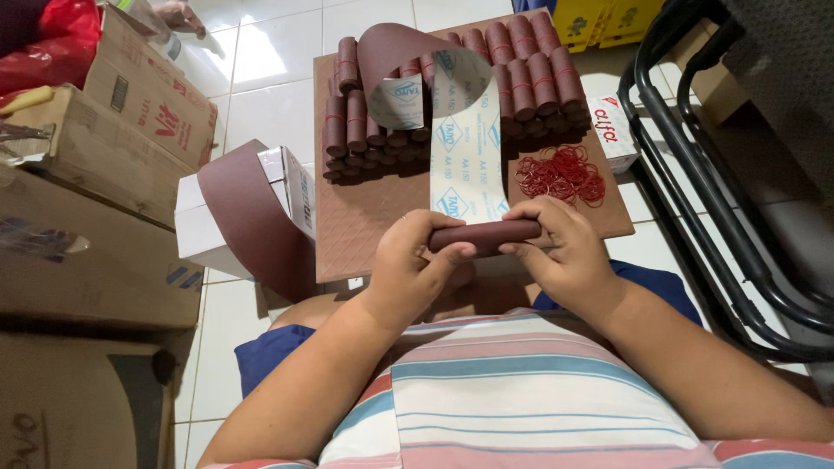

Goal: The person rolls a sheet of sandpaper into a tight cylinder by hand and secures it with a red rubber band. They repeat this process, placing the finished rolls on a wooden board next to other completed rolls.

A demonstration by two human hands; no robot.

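A person seated on a white tiled floor looks down at their own two hands, held just above the near edge of a square brown textured board [356, 221]. The left hand [408, 260] and right hand [565, 256] each curl around one end of a tightly wound dark maroon roll of sandpaper [485, 234], thumbs and fingers pinching it so it lies level between them.

From the roll, a long strip of sandpaper with a pale grey printed backing [469, 148] runs away across the board and arches up and over at the far end, showing its maroon grit side. It covers part of a stack of finished maroon rolls [530, 78], each bound with a band, piled in rows along the far side of the board. To the right of the strip lies a loose heap of red rubber bands [563, 174]. Just beyond it, a small white carton with red lettering [612, 130] sits half off the board.

On the left, a white box [204, 230] holds a wide maroon sandpaper belt [256, 221] draped over it. Farther left stand brown cardboard cartons [95, 165], cut off by the frame edge. At the far left, another person's hand [178, 15] is barely visible. A black metal tube frame [695, 165] curves along the right side; yellow crates [599, 19] sit at the far edge, mostly out of view. The person's lap is hidden by a striped shirt.
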